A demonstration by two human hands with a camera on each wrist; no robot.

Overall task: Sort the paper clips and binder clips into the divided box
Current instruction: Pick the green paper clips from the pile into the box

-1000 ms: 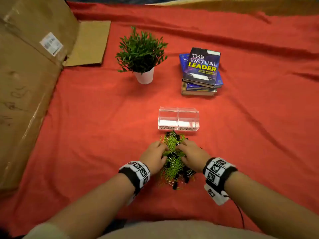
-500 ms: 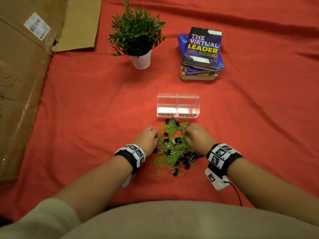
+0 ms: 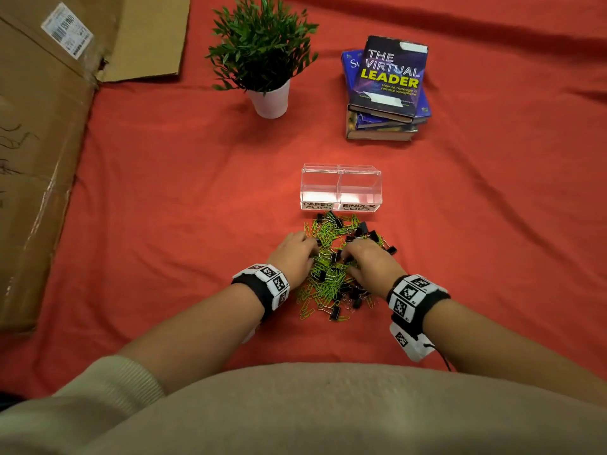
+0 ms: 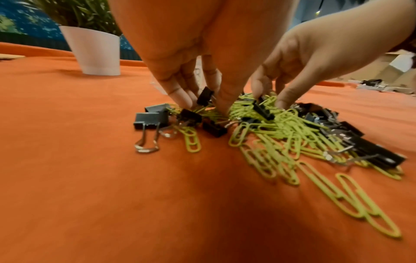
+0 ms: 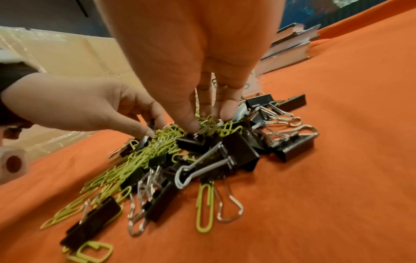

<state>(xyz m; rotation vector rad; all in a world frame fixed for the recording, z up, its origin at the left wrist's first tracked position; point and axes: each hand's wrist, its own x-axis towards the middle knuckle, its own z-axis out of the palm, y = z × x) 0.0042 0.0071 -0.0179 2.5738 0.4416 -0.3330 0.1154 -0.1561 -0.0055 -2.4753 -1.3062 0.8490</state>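
A mixed pile (image 3: 331, 284) of green paper clips and black binder clips lies on the red cloth just in front of the clear divided box (image 3: 341, 169). The box's two compartments are labelled PAPER CLIPS on the left and BINDER CLIPS on the right, and both hold nothing. Both hands are down in the pile. My left hand (image 4: 203, 105) has a black binder clip (image 4: 204, 96) standing pinched between its fingers and thumb. My right hand (image 5: 207, 122) pokes its thumb and fingertips among clips at the pile's middle; whether it holds one is hidden.
A potted plant (image 3: 270, 100) stands far left of the box and a stack of books (image 3: 387, 83) far right. Flattened cardboard (image 3: 39, 142) covers the left edge. Red cloth (image 3: 164, 208) lies bare on both sides of the pile.
The hands drew apart and spread the pile wider, then moved back towards its middle. The left fingers have closed on a binder clip. The head view has tilted down.
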